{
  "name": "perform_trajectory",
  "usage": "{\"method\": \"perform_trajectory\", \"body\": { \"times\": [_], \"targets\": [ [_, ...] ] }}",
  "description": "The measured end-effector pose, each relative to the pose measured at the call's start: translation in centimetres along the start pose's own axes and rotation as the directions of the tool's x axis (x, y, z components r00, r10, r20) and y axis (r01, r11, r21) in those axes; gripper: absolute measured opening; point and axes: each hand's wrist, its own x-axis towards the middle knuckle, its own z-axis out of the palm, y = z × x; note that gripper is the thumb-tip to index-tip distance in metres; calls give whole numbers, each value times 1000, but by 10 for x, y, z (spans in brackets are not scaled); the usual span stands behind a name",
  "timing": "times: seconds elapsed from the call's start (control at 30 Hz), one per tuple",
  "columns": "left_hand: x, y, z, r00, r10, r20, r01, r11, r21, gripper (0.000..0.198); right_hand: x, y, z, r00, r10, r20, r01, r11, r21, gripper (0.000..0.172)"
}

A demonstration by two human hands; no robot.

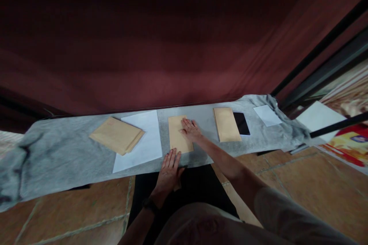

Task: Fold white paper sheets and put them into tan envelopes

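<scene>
A tan paper envelope (176,132) lies lengthwise in front of me on the grey cloth. My right hand (192,131) rests flat on its right side, fingers stretched out. At the near end of the same envelope, my left hand (170,168) has its fingertips pressed on the paper, fingers extended and the thumb out to the side. A small tan bit shows below the left palm; I cannot tell what it belongs to. To the left, a stack of tan envelopes (115,136) partly covers white paper sheets (149,138). Another pile of tan envelopes (227,124) sits to the right.
A dark-screened tablet or phone (242,123) lies partly under the right-hand pile. Farther right is a small white paper (268,115). Grey cloth (63,157) covers the narrow bench, against a dark red surface (172,53). A red and yellow package (349,145) stands at far right.
</scene>
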Motion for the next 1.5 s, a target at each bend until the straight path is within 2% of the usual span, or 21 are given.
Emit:
{"method": "perform_trajectory", "body": {
  "times": [0.27, 0.4, 0.77, 1.0, 1.23, 1.37, 1.5],
  "targets": [
    [1, 3, -6, 1000, -12, 14, 12, 1000, 2, 66, 26, 0, 6, 999, 3, -36, -3, 1000, -3, 64],
    [1, 3, -7, 1000, -6, 14, 6, 1000, -3, 66, 33, -7, 5, 998, -58, -22, 57, 998, -23, 64],
    [0, 3, -4, 1000, -12, 12, 13, 1000, -16, 68, 25, -30, 8, 982, -190, 7, 190, 982, 6, 60],
    [1, 4, -2, 1000, -26, 4, 26, 1000, -9, 68, -3, -46, 5, 958, -287, 3, 287, 958, -2, 55],
    [-2, 1, 7, 1000, -8, -16, 8, 1000, -10, 61, -54, -51, -7, 920, -392, 10, 392, 920, 0, 52],
    [-1, 3, 4, 1000, -11, -22, 11, 1000, -18, 57, -87, -50, -12, 921, -390, 3, 390, 921, -8, 52],
    [1, 4, 0, 1000, -21, -23, 20, 999, -32, 60, -117, -44, -9, 941, -336, -43, 336, 942, 2, 55]
  ]
}}
